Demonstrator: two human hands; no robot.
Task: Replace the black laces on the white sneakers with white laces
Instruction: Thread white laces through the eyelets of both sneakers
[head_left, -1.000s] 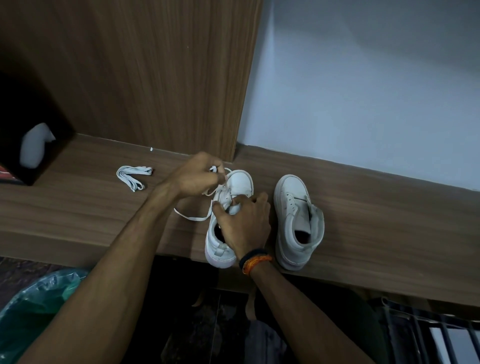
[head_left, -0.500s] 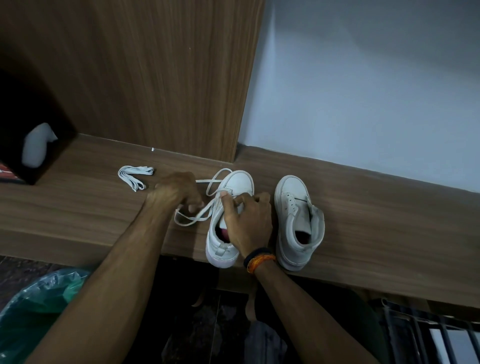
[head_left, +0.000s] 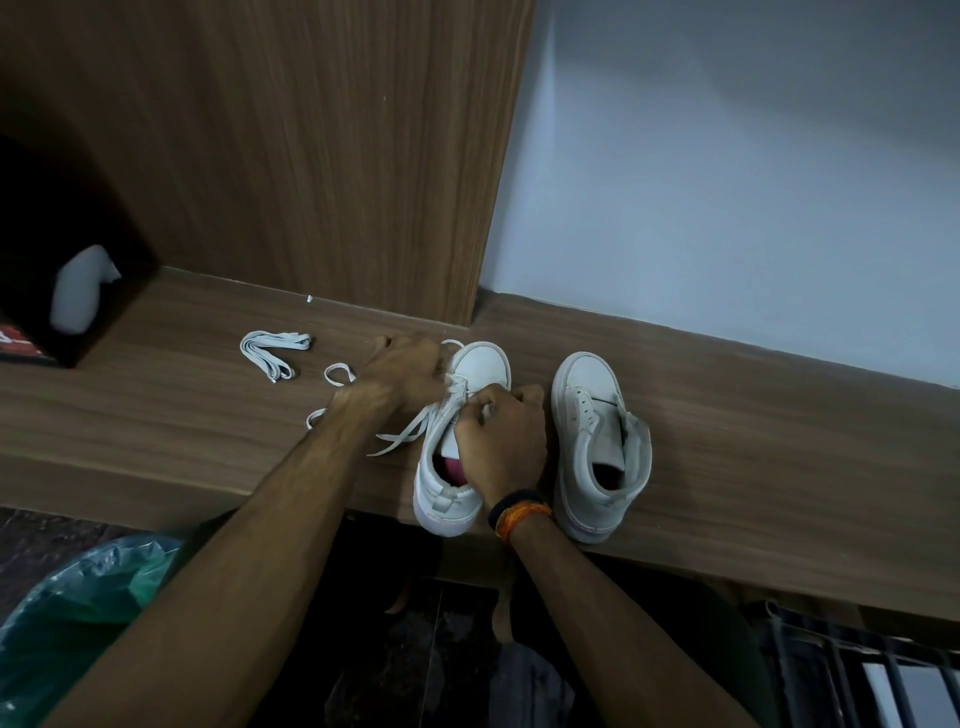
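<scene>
Standing on a wooden shelf (head_left: 727, 415), two white sneakers point toward the far wall; the left sneaker (head_left: 483, 364), heel over the near edge, carries a white lace (head_left: 405, 431) trailing left. The left hand (head_left: 405, 374) curls on that lace near the toe, and the right hand (head_left: 501, 441) pinches at the eyelets over the tongue. The right sneaker (head_left: 597, 441) sits unlaced just beside it. A bundled white lace (head_left: 272, 351) lies left; a wooden panel (head_left: 311, 156) rises behind.

Left hand (head_left: 402, 371) moved back up to toe eyelets; white lace (head_left: 400, 434) tails now trail left
</scene>
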